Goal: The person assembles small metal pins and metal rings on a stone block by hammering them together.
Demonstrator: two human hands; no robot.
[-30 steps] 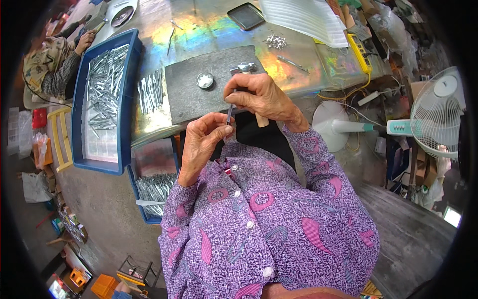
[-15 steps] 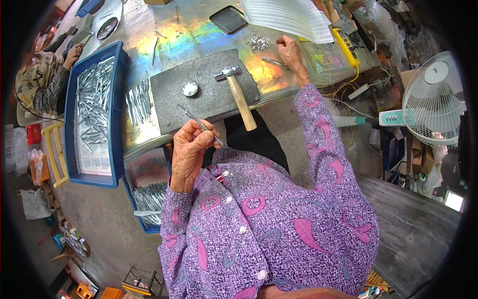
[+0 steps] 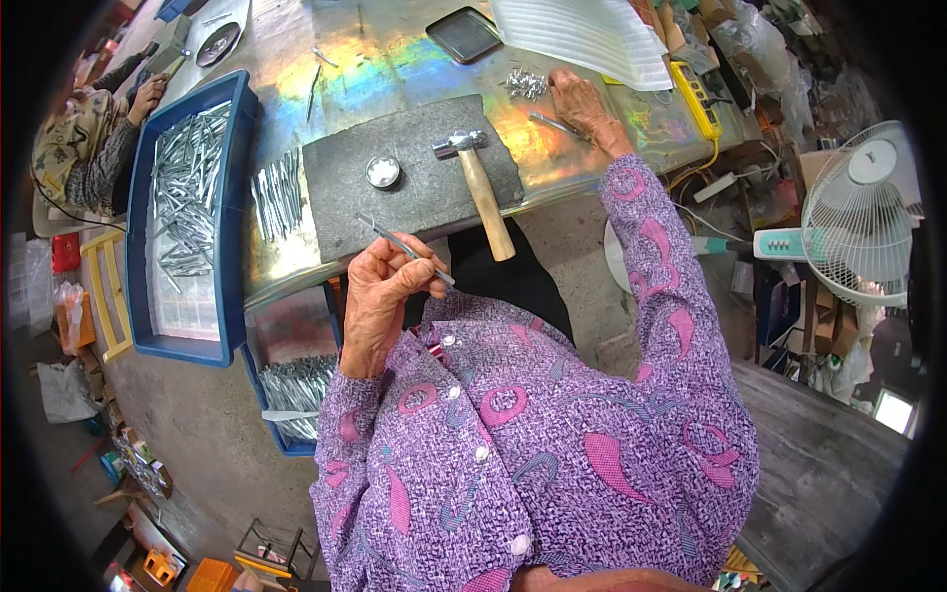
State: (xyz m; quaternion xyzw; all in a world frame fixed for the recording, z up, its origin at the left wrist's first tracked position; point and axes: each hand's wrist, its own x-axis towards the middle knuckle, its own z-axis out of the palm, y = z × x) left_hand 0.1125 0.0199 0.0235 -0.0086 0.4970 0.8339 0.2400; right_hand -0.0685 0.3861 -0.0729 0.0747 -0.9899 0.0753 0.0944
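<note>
My left hand (image 3: 373,301) is closed around a thin grey metal strip (image 3: 402,245), held at a slant in front of my chest near the table edge. Out at the right, my right hand (image 3: 590,109) rests on the table with fingers bent together beside a small heap of shiny metal parts (image 3: 525,84); whatever is in its fingertips is hidden. A slim metal tool (image 3: 552,122) lies next to that hand's palm. On the dark slab (image 3: 340,183) between my hands sit a small round tin (image 3: 383,173) with pale contents and a hammer (image 3: 482,197), its wooden handle overhanging the edge.
Left of the slab lies a row of metal strips (image 3: 277,197), then a blue crate (image 3: 235,197) full of them. Another blue bin (image 3: 288,444) stands lower. A black tray (image 3: 464,36), yellow power strip (image 3: 698,99) and fan (image 3: 856,212) are around. Someone's hand (image 3: 148,97) works far left.
My right hand has shifted slightly, its fingers now nearer the heap of small parts. The left hand still holds the strip, and the view has shifted a little.
</note>
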